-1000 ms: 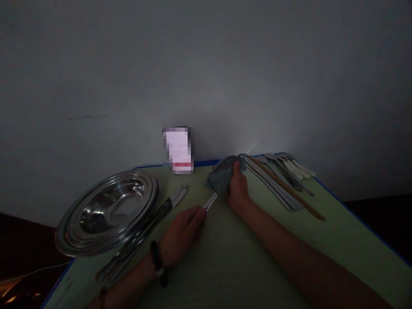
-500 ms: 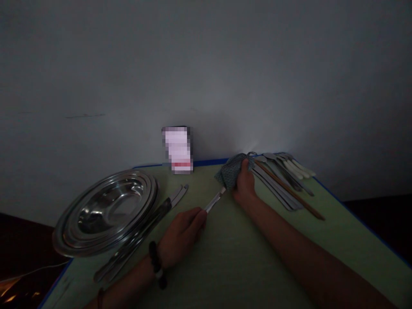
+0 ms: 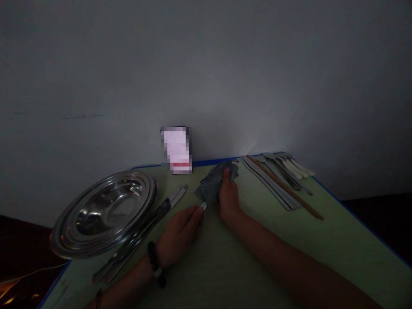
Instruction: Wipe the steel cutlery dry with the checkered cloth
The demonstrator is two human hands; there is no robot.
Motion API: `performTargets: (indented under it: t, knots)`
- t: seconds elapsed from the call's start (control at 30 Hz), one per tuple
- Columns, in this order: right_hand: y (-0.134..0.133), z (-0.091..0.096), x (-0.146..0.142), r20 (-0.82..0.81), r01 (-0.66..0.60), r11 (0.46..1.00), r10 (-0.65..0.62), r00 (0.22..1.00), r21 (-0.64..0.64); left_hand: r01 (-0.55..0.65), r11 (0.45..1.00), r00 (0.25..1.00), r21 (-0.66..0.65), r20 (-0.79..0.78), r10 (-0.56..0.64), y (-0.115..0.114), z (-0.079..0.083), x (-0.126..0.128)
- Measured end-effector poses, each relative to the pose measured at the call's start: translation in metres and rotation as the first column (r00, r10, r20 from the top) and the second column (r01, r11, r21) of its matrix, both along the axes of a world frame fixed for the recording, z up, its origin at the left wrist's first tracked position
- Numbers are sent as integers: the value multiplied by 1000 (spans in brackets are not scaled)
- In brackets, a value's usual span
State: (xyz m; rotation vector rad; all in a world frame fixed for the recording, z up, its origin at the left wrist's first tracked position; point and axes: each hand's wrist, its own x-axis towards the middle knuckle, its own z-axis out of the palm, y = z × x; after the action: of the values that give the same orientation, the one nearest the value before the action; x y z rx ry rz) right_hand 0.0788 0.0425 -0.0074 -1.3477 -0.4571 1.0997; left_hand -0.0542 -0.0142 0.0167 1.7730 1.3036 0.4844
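Compared with half a second ago, the right hand (image 3: 229, 195) and the grey mesh cloth (image 3: 212, 182) are sitting further toward the left edge of the desk (image 3: 206, 279) and closer to the left hand (image 3: 183, 231), so the cloth is now covering more of the slim metal utensil (image 3: 203, 206), while the left hand is staying almost where it was. The right hand is gripping the cloth, its thumb pressing on top, over the middle of the desk and short of the far edge. The left hand, wearing a dark beaded bracelet (image 3: 154, 259) at the wrist, is pinching the near end of the utensil between thumb and fingers; only a short bright piece is showing between that hand and the cloth. Stacked steel basins (image 3: 122, 208) are resting along the left edge, and knives (image 3: 164, 208) are lying just beside them, their blades pointing toward the far edge. A phone (image 3: 177, 150), its screen blurred, is standing at the far edge against the wall (image 3: 206, 64). Between the right hand and the right edge, flat metal pieces (image 3: 270, 184) are lying slantwise, with wooden chopsticks (image 3: 286, 189) running just beside them, then metal cutlery (image 3: 283, 174); white-handled cutlery (image 3: 296, 169) is lying nearest the far right corner, its tips too dim to tell apart
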Motion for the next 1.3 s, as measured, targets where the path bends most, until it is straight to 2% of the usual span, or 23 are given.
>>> performTargets:
  t: [0.1, 0.17, 0.33, 0.4, 0.5, 0.53, 0.7, 0.9, 1.3]
  knots:
    - [-12, 4, -10, 66, -43, 997, 47, 997, -57, 2, 999, 1000, 33, -15, -1, 1, -1, 0]
    - [-15, 3, -13, 37, -48, 997, 50, 998, -56, 0, 999, 1000, 51, -29, 1, 2, -2, 1]
    - [-6, -9, -15, -184, -83, 982, 115, 976, 171, -27, 1000, 999, 8, -18, 28, 3, 0, 2]
    - [0, -8, -12, -247, -59, 984, 100, 964, 169, -18, 1000, 1000, -13, 5, 18, 3, 0, 2]
    - [8, 3, -1, -354, 58, 994, -22, 935, 91, 17, 999, 999, -39, 30, -16, 2, 0, 2]
    - [10, 7, 4, -394, 81, 991, -33, 919, 105, 24, 999, 999, -47, 30, -23, 1, 0, 2]
    - [19, 12, 23, -528, 69, 980, 40, 848, 185, 40, 998, 999, -53, -19, -41, -1, -1, 2]
    - [21, 0, 24, -546, 21, 964, 132, 827, 266, 72, 997, 996, 4, -61, -72, -1, -3, 2]
    - [21, -2, 24, -483, 19, 971, 101, 870, 238, 96, 995, 992, 10, -83, -94, -2, -1, 1]
